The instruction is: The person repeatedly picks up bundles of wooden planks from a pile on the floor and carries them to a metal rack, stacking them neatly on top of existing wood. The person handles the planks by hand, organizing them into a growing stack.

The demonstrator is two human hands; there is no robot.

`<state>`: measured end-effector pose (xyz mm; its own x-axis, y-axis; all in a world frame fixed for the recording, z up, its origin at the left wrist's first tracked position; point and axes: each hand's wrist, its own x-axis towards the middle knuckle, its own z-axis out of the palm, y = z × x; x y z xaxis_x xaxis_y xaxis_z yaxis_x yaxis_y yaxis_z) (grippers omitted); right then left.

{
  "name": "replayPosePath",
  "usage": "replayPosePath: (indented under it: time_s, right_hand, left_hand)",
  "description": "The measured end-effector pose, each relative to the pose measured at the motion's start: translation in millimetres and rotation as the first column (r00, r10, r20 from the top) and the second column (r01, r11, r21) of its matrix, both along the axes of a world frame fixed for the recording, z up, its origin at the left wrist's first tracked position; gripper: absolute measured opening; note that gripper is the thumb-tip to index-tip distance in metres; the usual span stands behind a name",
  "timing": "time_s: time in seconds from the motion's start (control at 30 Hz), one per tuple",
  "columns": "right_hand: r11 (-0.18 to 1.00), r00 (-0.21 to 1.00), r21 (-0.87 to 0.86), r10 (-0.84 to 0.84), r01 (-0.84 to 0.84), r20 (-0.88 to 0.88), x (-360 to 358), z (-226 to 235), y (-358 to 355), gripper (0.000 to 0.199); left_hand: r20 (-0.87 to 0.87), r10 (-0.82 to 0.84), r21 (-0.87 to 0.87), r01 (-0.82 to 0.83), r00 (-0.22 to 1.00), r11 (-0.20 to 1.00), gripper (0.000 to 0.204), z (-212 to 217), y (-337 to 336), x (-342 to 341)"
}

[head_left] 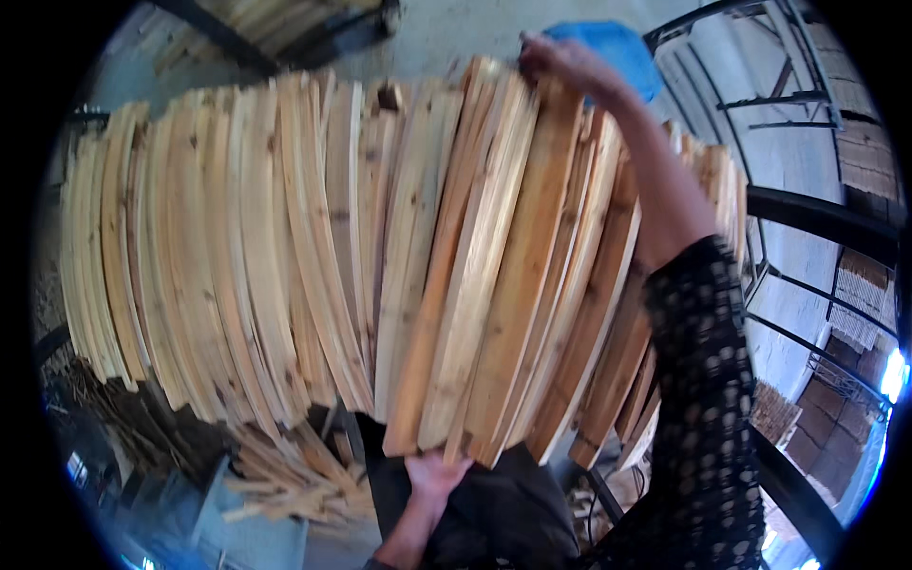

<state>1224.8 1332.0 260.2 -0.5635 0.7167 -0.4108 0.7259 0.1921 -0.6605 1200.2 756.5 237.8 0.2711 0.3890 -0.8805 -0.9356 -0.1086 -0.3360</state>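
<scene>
A long row of narrow wooden boards [408, 256] stands on edge, side by side, spanning most of the view. Several boards near the middle [475, 256] tilt and stick out nearer to me than those on the left. My left hand [437, 473] is closed at the near ends of these boards, its fingers partly hidden under the wood. Reaching over from the right, my right hand [562, 65] grips their far ends, with fingers bent over the top; motion blurs it slightly. A dark, light-spotted sleeve covers my right arm.
Loose wood pieces [299, 480] lie heaped below the row at the left. A blue rounded object [608, 52] is behind my right hand. Dark metal frame bars [822, 223] run along the right side. More boards [271, 28] lie at the far left.
</scene>
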Motion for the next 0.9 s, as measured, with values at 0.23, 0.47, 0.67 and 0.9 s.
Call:
replayPosePath:
  time_s: [0.23, 0.47, 0.67, 0.9]
  right_hand:
    - [0.986, 0.981, 0.022, 0.168, -0.167, -0.100, 14, 10, -52, 0.072]
    - [0.969, 0.960, 0.146, 0.164, -0.201, 0.228, 91, 21, 44, 0.068]
    - [0.983, 0.901, -0.126, 0.173, -0.134, 0.398, 129, -10, 32, 0.076]
    - [0.990, 0.898, -0.118, 0.122, -0.079, 0.423, 152, -20, 34, 0.069]
  left_hand:
    - [-0.129, 0.174, 0.004, -0.175, 0.976, 0.985, 0.060, 13, 34, 5]
    - [-0.117, 0.131, -0.018, -0.134, 0.984, 0.991, 0.057, 18, 48, 14]
    - [-0.087, -0.061, -0.186, 0.044, 0.994, 0.982, 0.059, 0, 45, 36]
    - [-0.096, 0.047, -0.117, -0.058, 0.994, 0.991, 0.058, 0, 59, 38]
